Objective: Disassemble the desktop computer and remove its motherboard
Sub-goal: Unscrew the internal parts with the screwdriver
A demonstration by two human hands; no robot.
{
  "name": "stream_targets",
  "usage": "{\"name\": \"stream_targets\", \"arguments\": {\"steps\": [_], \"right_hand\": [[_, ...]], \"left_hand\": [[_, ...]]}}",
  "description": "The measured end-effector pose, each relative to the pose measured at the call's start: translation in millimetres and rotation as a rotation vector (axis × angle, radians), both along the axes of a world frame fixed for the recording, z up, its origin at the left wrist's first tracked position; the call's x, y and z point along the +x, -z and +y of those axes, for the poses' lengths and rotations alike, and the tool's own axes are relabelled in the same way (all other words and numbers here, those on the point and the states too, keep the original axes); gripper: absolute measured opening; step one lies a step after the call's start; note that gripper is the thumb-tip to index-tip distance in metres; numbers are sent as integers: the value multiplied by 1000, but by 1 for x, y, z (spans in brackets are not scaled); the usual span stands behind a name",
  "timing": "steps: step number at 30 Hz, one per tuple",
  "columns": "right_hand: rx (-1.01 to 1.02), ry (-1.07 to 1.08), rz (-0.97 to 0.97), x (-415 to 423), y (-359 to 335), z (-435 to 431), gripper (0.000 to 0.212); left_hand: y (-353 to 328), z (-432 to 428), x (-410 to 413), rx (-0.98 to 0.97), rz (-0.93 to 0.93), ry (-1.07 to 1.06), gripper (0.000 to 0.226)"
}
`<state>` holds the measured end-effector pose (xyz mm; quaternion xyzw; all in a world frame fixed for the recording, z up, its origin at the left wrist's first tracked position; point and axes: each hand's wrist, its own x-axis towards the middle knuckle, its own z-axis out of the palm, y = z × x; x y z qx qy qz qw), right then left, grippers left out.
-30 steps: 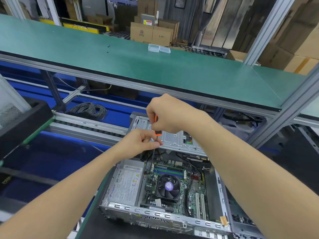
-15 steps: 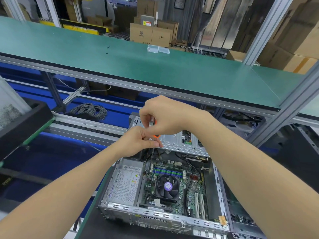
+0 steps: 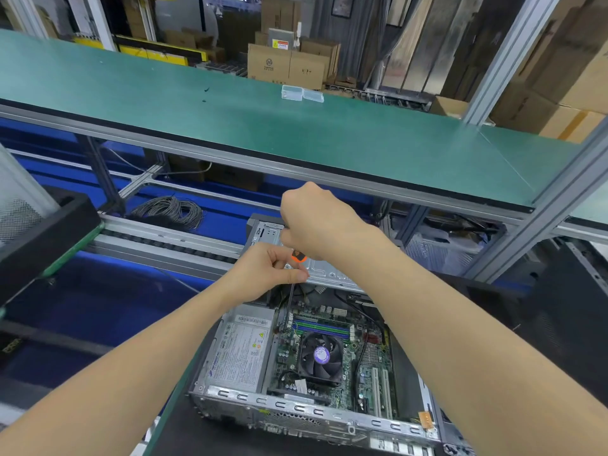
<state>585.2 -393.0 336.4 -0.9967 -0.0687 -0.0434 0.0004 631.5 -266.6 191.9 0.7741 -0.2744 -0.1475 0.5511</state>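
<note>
**Unscrewing at the board's far edge**

The right hand (image 3: 316,222) curls round the orange screwdriver (image 3: 298,256); the left hand (image 3: 263,274) pinches its shaft. The motherboard (image 3: 368,357) sits inside the open case (image 3: 296,406). Next, I reckon, steady turning with the tip seated.

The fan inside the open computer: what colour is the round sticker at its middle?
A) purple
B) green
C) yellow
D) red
A: the round sticker on the hub of the dark fan is purple, with small print too fine to read.
</note>
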Motion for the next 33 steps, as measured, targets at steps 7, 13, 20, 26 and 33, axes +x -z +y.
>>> {"name": "stream_targets", "arguments": {"steps": [7, 13, 20, 26, 33], "right_hand": [[-82, -344, 226, 2, -18, -13, 19], [-42, -403, 292, 5, -23, -16, 7], [31, -244, 98, 0, -14, -10, 16], [57, 130, -161, -3, 0, 4, 27], [143, 92, 87, 8, -7, 0, 34]], "left_hand": [[-22, 15, 4, -84, 40, 214, 13], [-36, 19, 8, -91, 169, 331, 43], [-31, 7, 3, -122, 74, 136, 53], [-17, -14, -9, -199, -35, -103, 34], [-18, -20, -7, -149, -92, -197, 22]]}}
